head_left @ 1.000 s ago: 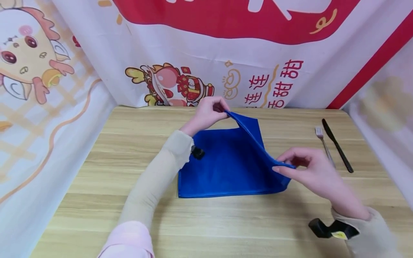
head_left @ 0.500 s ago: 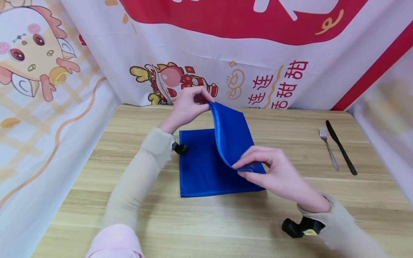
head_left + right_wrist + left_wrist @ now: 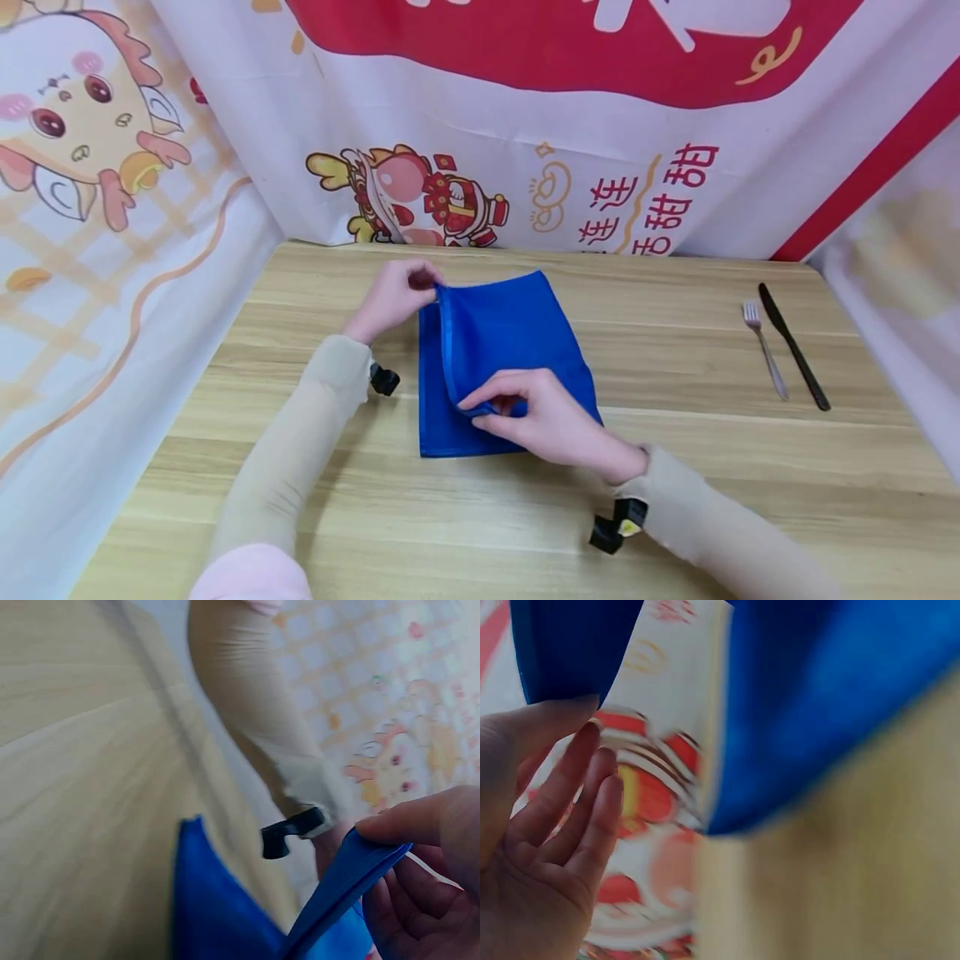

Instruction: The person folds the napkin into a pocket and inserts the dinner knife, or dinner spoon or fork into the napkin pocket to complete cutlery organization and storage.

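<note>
A blue cloth placemat (image 3: 517,333) lies on the wooden table, its right part lifted and folded over toward the left. My left hand (image 3: 397,296) pinches the far corner of the raised edge between thumb and fingers. In the left wrist view that corner hangs from the fingertips of the left hand (image 3: 562,795), above the lower layer of the blue cloth (image 3: 795,727). The near corner is pinched by my right hand (image 3: 536,412), thumb below and fingers above. The right wrist view has the right hand (image 3: 420,870) gripping the cloth's hemmed edge.
To the right on the wooden table (image 3: 675,500) lie a fork (image 3: 765,350) and a black knife (image 3: 795,346), side by side. A printed white curtain (image 3: 480,108) hangs behind the table and along both sides.
Both hands have carried the lifted edge of the blue placemat leftward and down, over its left part. The hold of each hand has stayed the same. Fork and knife have not moved.
</note>
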Available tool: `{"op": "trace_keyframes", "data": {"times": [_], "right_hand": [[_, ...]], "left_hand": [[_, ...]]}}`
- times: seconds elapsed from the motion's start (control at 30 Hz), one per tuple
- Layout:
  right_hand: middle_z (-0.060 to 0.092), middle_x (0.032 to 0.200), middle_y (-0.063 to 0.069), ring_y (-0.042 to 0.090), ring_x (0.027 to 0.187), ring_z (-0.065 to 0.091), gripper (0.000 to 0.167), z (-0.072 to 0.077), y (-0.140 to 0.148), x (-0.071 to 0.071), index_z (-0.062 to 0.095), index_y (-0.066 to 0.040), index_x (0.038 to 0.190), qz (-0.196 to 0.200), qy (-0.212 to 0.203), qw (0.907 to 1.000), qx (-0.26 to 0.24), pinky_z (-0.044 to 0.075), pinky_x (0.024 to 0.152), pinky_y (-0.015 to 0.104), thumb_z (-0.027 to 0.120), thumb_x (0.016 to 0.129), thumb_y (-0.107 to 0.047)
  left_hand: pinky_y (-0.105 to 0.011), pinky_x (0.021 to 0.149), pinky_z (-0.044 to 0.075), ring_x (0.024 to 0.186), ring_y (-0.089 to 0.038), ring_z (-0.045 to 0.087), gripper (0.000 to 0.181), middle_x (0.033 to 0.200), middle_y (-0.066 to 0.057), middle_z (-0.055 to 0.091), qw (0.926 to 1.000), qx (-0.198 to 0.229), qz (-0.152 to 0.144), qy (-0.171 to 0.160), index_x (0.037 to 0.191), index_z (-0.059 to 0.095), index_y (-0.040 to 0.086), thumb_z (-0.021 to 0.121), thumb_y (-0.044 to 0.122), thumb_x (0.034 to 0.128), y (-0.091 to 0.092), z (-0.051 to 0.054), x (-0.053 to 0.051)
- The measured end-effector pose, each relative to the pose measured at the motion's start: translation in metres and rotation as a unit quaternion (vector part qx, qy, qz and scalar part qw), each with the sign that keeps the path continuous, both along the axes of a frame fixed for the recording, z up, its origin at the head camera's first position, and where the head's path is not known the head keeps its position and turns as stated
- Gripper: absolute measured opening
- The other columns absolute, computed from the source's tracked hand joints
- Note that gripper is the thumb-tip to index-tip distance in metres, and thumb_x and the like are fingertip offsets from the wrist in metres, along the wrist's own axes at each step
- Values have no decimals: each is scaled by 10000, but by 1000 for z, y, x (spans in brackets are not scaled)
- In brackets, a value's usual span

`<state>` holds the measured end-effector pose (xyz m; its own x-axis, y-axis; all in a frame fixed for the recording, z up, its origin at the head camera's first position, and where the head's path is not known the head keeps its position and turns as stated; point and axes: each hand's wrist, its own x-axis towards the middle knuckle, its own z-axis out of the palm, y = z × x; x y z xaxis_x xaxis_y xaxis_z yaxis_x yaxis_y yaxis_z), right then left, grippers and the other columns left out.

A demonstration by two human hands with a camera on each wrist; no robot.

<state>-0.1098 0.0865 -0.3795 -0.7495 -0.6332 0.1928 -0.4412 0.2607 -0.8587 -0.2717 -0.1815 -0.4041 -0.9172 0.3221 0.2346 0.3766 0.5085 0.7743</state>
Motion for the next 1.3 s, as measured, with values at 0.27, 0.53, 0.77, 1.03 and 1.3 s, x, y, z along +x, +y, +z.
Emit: {"op": "trace_keyframes", "data": {"times": [0.27,0.53,0.77,1.03,1.3], "right_hand": [[686,928,-134,96,800,616,227,-34,-23,-4,777,-198,1156,-28,-382,9988,295,552,709,313,762,939,-135],[689,863,-101,100,752,624,233,-42,-30,-6,773,-190,1167,-60,-492,9982,332,540,662,292,760,940,-137],[692,859,-112,93,741,628,243,-42,-32,-5,770,-194,1172,-72,-505,9981,347,545,662,292,769,935,-143],[692,893,-111,81,737,619,246,-36,-41,-4,773,-160,1163,-116,-144,9997,184,553,660,322,776,923,-107],[706,1184,-49,39,977,660,385,-50,-44,-3,683,-108,1322,787,-510,9922,819,540,849,238,751,957,-211]], "left_hand": [[-339,803,534,872,-214,669,174,938,-75,728,9987,-196,36,-479,995,752,49,659,-65,901,-18,-34,-5],[-361,723,565,822,-254,688,266,949,-113,713,9880,-217,66,-1528,1223,696,43,576,218,1062,-23,-36,-3],[-355,790,536,904,-210,690,350,1032,-60,735,9881,-278,-126,-1510,1274,669,80,732,245,971,-19,-28,0],[-366,814,554,957,-229,673,244,1068,-108,718,9947,-198,-85,-1005,1198,712,30,714,121,972,-15,-22,-7],[-396,848,518,1005,-283,626,259,1130,-138,690,9859,-853,97,-1434,1209,713,21,722,92,960,-20,-30,-5]]}}
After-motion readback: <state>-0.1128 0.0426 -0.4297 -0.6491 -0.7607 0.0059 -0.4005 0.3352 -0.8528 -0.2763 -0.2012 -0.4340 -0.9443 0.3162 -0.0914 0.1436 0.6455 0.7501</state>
